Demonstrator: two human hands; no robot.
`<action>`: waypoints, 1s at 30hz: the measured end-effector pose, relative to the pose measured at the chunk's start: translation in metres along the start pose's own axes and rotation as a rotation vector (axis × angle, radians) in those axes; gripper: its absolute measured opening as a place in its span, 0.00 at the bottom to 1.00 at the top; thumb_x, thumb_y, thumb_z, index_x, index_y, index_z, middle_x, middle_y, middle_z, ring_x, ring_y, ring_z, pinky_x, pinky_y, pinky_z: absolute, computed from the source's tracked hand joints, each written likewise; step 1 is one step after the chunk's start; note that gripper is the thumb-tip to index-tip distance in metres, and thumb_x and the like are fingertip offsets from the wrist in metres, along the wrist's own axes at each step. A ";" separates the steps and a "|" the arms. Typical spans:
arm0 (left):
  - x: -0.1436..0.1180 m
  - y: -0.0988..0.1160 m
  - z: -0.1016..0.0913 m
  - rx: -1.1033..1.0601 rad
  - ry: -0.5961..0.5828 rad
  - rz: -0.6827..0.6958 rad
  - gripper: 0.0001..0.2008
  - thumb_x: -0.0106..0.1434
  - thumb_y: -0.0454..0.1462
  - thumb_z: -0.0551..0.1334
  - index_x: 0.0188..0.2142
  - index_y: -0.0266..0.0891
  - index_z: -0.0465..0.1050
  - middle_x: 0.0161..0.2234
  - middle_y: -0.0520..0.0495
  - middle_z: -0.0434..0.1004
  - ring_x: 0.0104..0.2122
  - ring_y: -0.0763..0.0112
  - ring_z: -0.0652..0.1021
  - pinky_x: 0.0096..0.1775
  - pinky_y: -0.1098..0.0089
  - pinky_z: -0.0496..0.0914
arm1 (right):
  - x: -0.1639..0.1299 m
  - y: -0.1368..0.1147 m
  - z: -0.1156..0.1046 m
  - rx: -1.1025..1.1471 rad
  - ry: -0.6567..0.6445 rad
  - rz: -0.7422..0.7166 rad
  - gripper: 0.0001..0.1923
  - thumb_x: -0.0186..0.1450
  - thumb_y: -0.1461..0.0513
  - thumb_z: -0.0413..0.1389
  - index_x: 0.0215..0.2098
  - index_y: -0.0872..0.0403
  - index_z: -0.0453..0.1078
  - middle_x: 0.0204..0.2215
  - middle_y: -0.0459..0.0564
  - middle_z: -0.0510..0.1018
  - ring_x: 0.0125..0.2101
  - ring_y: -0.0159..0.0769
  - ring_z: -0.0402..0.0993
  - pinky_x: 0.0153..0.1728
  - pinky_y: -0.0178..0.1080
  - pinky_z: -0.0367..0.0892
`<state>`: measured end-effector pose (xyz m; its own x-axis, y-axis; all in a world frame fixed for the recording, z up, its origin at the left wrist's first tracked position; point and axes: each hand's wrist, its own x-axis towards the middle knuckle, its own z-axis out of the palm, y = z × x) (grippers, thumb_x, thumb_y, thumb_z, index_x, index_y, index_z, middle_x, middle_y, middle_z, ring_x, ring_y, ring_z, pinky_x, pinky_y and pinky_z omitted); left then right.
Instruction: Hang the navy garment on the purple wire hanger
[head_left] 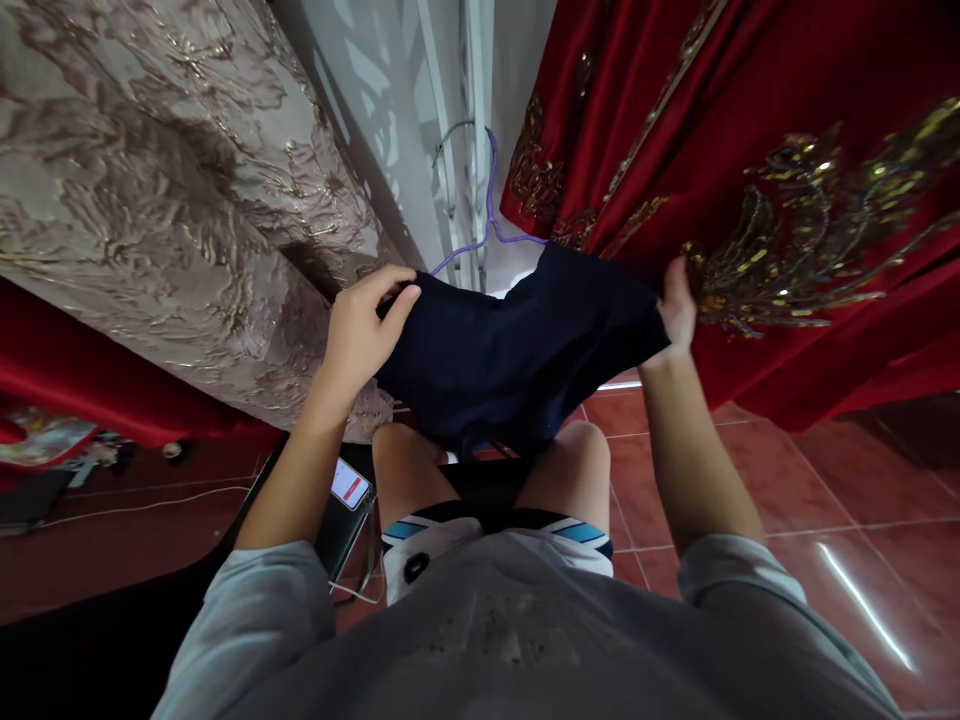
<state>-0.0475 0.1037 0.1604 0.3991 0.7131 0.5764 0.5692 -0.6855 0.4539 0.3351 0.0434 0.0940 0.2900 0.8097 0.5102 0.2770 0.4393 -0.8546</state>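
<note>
I hold a dark navy garment (517,350) stretched out in front of me above my knees. My left hand (364,330) grips its left upper edge, fingers curled over the cloth. My right hand (677,305) holds its right edge, close against a red cloth with gold embroidery (787,200). A purple wire hanger (489,215) shows just behind the garment's top edge; whether the garment hangs on it I cannot tell.
A beige-gold brocade cloth (150,190) hangs at the left with red fabric (90,385) below it. A white wall and door frame (450,130) stand ahead. A phone with a lit screen (350,483) lies by my left knee. The floor has red tiles (825,500).
</note>
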 end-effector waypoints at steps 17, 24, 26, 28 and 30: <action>-0.012 0.071 0.010 -0.523 -0.122 -0.186 0.24 0.79 0.49 0.41 0.62 0.44 0.67 0.54 0.38 0.79 0.54 0.58 0.80 0.53 0.53 0.78 | -0.077 -0.087 0.029 0.202 -0.613 -0.030 0.16 0.63 0.46 0.66 0.40 0.47 0.77 0.36 0.49 0.80 0.36 0.41 0.78 0.39 0.44 0.75; -0.073 0.064 -0.024 -0.893 -0.733 -0.569 0.17 0.71 0.45 0.58 0.55 0.43 0.68 0.36 0.45 0.79 0.22 0.75 0.68 0.23 0.69 0.64 | -0.074 -0.062 0.073 -0.118 -0.760 -0.135 0.19 0.70 0.52 0.61 0.57 0.47 0.73 0.54 0.54 0.78 0.55 0.43 0.75 0.59 0.48 0.69; -0.083 0.055 -0.039 -0.728 -0.951 -0.486 0.15 0.72 0.45 0.59 0.54 0.43 0.71 0.33 0.48 0.79 0.25 0.73 0.72 0.28 0.70 0.68 | -0.066 -0.040 0.072 -0.175 -0.577 -0.145 0.31 0.67 0.52 0.65 0.66 0.45 0.67 0.65 0.57 0.69 0.67 0.48 0.64 0.67 0.54 0.61; -0.085 0.045 -0.050 -0.537 -0.961 -0.369 0.12 0.74 0.45 0.57 0.45 0.42 0.77 0.36 0.47 0.82 0.36 0.69 0.79 0.40 0.68 0.74 | -0.063 -0.023 0.072 -0.163 -0.596 -0.105 0.36 0.63 0.50 0.67 0.67 0.46 0.66 0.68 0.57 0.66 0.70 0.51 0.60 0.68 0.55 0.58; -0.078 0.033 -0.055 -0.412 -0.756 -0.293 0.16 0.74 0.44 0.57 0.34 0.41 0.77 0.41 0.46 0.83 0.45 0.65 0.82 0.50 0.65 0.74 | -0.064 -0.013 0.073 -0.079 -0.732 0.014 0.23 0.66 0.47 0.64 0.54 0.50 0.76 0.54 0.56 0.78 0.58 0.48 0.74 0.58 0.49 0.70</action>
<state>-0.0996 0.0173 0.1680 0.7268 0.6736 -0.1342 0.4785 -0.3564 0.8025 0.2460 0.0144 0.0657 -0.3845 0.8796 0.2803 0.3505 0.4200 -0.8371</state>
